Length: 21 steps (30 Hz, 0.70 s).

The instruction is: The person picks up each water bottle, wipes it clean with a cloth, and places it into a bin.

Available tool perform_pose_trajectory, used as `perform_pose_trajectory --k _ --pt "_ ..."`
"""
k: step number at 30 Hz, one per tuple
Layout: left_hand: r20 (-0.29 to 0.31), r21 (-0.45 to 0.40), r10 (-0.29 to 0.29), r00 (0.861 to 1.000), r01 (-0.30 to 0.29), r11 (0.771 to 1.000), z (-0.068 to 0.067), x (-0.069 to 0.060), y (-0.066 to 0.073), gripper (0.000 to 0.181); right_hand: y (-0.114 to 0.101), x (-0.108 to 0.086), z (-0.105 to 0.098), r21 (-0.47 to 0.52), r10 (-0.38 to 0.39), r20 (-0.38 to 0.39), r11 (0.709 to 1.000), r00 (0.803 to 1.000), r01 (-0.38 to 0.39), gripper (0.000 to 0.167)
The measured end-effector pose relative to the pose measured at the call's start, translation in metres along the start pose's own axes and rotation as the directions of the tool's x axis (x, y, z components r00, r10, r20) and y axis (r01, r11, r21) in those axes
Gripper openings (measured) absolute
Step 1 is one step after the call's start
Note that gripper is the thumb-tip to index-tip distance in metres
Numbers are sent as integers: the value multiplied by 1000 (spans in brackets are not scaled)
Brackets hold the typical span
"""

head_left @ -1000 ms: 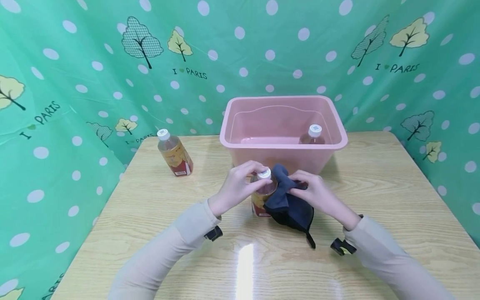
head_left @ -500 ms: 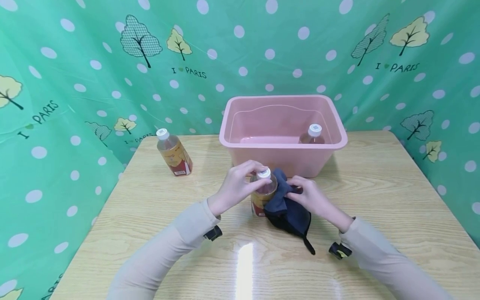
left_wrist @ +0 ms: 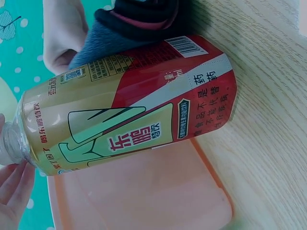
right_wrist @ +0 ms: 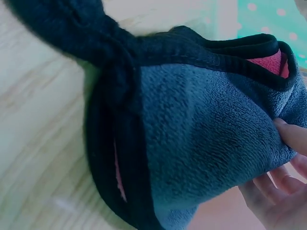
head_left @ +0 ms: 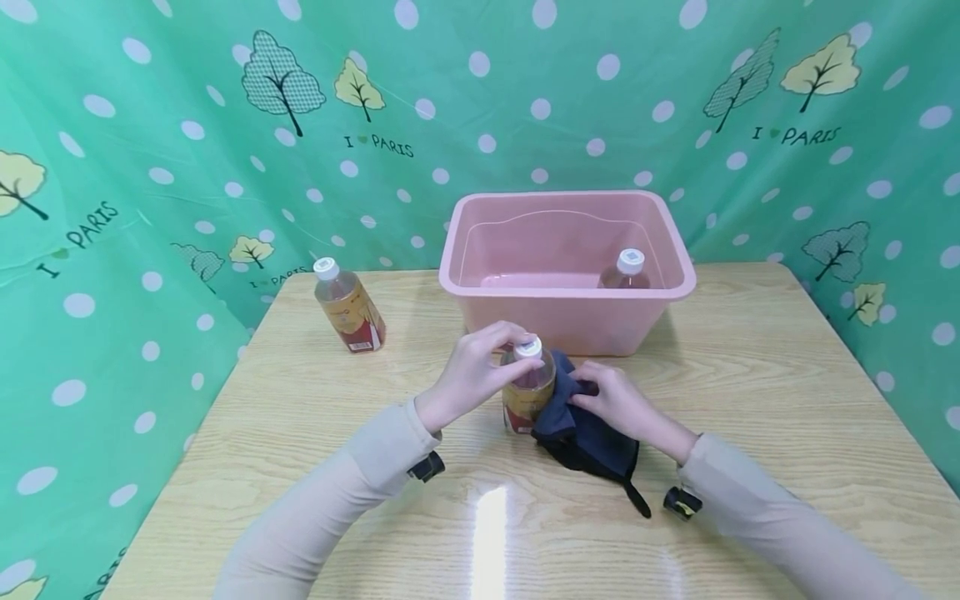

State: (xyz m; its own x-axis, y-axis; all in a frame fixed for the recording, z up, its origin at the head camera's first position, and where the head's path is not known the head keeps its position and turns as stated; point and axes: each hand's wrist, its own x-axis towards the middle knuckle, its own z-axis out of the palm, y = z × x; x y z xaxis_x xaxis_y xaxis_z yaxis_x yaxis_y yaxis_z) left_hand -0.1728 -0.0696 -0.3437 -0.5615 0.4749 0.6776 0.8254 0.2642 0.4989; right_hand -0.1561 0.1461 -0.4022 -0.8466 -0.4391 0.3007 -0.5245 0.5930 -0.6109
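Note:
A drink bottle (head_left: 527,398) with a white cap and a gold and red label stands upright on the table. My left hand (head_left: 480,367) grips it by the cap and neck, thumb and fingers on either side. In the left wrist view the bottle's label (left_wrist: 129,115) faces the camera. My right hand (head_left: 618,404) pinches a dark grey-blue cloth (head_left: 581,437) against the bottle's right side. The cloth has black edging, a hanging loop and a pink inner face, as the right wrist view shows in the folded cloth (right_wrist: 201,129). Part of the bottle is hidden behind it.
A pink plastic bin (head_left: 555,321) stands just behind the hands. Inside it at the right is another white-capped bottle (head_left: 630,271). A third bottle (head_left: 351,308) stands at the table's back left. A green dotted curtain (head_left: 480,108) hangs behind the table (head_left: 375,517).
My right hand has moved slightly down along the bottle's side with the cloth, whose loop now hangs lower and farther right. The left hand and the bottle have stayed in place.

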Motion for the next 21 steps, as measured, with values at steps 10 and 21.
perform_pose_trajectory --k 10,21 --pt "-3 3 -6 1000 6 1000 0 0 -1 21 6 -1 7 -62 25 64 998 998 -21 17" --pt "6 -6 -15 1000 15 1000 0 0 0 22 11 -4 15 -116 62 109 992 992 -49 18"
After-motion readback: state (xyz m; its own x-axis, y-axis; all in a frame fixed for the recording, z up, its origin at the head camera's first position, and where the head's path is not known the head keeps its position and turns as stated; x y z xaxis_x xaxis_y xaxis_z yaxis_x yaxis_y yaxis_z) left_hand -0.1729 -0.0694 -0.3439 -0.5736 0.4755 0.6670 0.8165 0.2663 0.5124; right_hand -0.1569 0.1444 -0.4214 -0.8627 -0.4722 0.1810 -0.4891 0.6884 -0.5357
